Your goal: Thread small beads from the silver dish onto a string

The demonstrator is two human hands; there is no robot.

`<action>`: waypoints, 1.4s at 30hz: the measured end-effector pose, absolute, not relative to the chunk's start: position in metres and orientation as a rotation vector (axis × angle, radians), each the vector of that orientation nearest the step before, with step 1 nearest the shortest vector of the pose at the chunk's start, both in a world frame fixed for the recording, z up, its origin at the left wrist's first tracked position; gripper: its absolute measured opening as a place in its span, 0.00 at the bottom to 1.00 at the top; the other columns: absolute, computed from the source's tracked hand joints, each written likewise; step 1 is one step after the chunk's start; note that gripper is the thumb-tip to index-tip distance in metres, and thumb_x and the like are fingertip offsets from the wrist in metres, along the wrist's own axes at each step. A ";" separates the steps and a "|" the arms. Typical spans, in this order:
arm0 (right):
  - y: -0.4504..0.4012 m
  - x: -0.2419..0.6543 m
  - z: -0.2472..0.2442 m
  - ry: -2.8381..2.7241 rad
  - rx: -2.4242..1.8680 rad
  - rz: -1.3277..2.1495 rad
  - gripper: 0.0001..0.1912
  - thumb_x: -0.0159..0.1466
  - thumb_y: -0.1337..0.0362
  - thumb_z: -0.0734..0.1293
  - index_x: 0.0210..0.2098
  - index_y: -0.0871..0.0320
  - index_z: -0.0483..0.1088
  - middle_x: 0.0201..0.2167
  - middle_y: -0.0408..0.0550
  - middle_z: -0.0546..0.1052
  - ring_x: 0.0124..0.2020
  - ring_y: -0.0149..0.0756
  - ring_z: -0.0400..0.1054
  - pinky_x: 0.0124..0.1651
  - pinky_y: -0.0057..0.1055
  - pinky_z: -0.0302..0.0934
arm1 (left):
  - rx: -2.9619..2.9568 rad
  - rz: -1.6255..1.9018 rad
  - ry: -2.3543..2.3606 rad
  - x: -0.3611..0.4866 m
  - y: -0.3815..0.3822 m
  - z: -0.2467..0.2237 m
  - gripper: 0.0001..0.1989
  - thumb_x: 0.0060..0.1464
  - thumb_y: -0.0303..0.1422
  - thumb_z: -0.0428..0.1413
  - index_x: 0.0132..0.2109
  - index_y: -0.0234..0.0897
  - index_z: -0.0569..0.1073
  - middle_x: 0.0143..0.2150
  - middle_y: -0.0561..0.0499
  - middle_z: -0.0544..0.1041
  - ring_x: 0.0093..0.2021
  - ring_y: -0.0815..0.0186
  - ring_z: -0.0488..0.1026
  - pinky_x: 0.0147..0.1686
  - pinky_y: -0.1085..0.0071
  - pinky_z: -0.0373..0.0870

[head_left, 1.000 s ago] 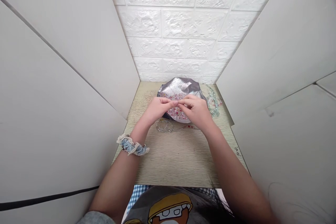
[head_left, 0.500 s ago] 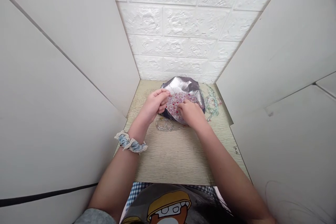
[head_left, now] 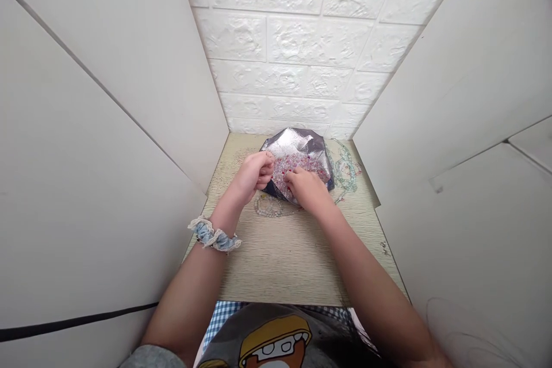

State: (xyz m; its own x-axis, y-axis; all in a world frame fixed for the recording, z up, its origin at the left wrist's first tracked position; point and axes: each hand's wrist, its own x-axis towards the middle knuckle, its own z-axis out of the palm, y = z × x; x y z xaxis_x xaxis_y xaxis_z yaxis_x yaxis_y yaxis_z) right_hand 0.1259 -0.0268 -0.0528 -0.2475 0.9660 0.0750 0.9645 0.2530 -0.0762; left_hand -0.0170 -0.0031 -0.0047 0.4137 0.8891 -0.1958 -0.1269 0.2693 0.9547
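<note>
A silvery bag (head_left: 290, 141) lies open at the back of the wooden tabletop, filled with small pink, clear and red beads (head_left: 304, 162). My left hand (head_left: 255, 173) is closed at the bag's left edge, thumb and forefinger pinched together; what they hold is too small to make out. The fingertips of my right hand (head_left: 308, 187) are down among the beads, bent together, and whatever is between them is hidden. A blue and cream scrunchie (head_left: 214, 236) circles my left wrist.
A pale bead string (head_left: 268, 207) lies in front of the bag, and greenish bead strings (head_left: 346, 172) to its right. White panels stand close on both sides, a white brick-patterned wall (head_left: 288, 40) behind. Small metal bits (head_left: 383, 248) sit near the tabletop's right edge.
My right hand has shifted slightly left within the beads. The left hand stays pinched in nearly the same spot, a little lower. The view has moved slightly.
</note>
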 end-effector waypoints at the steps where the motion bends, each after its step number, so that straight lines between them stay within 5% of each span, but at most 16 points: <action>1: -0.027 0.126 -0.053 -2.389 -1.850 0.035 0.11 0.60 0.68 0.53 0.31 0.58 0.65 0.31 0.49 0.67 0.29 0.34 0.62 0.32 0.31 0.50 | 1.093 0.818 0.922 -0.016 -0.003 -0.006 0.07 0.40 0.29 0.46 0.22 0.35 0.53 0.17 0.60 0.47 0.13 0.81 0.41 0.12 0.80 0.35; 6: -0.024 0.127 -0.051 -2.075 -1.750 0.273 0.08 0.59 0.68 0.53 0.30 0.59 0.63 0.31 0.47 0.68 0.33 0.34 0.62 0.39 0.34 0.50 | 1.206 0.809 1.014 -0.013 0.000 -0.018 0.06 0.42 0.32 0.48 0.24 0.36 0.57 0.18 0.60 0.47 0.14 0.80 0.43 0.12 0.80 0.37; 12: -0.019 0.134 -0.043 -1.323 -1.340 1.037 0.08 0.55 0.59 0.60 0.30 0.57 0.64 0.24 0.41 0.67 0.26 0.28 0.61 0.32 0.28 0.55 | 1.356 0.829 1.099 -0.007 -0.001 -0.019 0.08 0.43 0.35 0.51 0.24 0.35 0.62 0.15 0.60 0.50 0.14 0.78 0.46 0.14 0.79 0.43; 17: -0.018 0.133 -0.044 -0.922 -0.968 1.439 0.09 0.48 0.61 0.67 0.28 0.58 0.66 0.29 0.41 0.70 0.33 0.28 0.64 0.42 0.29 0.58 | 1.502 0.916 1.090 -0.002 -0.003 -0.021 0.10 0.43 0.38 0.52 0.26 0.34 0.70 0.17 0.56 0.63 0.19 0.76 0.55 0.20 0.77 0.53; 30: -0.020 0.132 -0.044 -0.843 -0.801 1.544 0.07 0.49 0.64 0.67 0.28 0.59 0.67 0.28 0.41 0.72 0.34 0.27 0.67 0.48 0.31 0.58 | 1.603 0.925 1.015 -0.004 -0.003 -0.023 0.13 0.46 0.39 0.51 0.33 0.33 0.73 0.31 0.49 0.74 0.33 0.68 0.67 0.33 0.73 0.61; 42: -0.019 0.130 -0.045 -0.860 -0.802 1.525 0.07 0.49 0.63 0.67 0.28 0.58 0.68 0.28 0.41 0.73 0.35 0.28 0.67 0.48 0.32 0.58 | 1.604 0.939 1.037 -0.005 -0.002 -0.023 0.13 0.45 0.39 0.52 0.31 0.33 0.74 0.31 0.49 0.74 0.33 0.68 0.68 0.33 0.73 0.62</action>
State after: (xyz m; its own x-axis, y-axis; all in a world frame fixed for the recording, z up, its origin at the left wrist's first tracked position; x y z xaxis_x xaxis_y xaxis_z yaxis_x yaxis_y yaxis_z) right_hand 0.1303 -0.0191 -0.0454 -0.1140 0.9932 -0.0253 -0.4920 -0.0785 -0.8671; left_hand -0.0046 -0.0023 -0.0234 0.3392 0.9359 0.0948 0.1876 -0.1661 0.9681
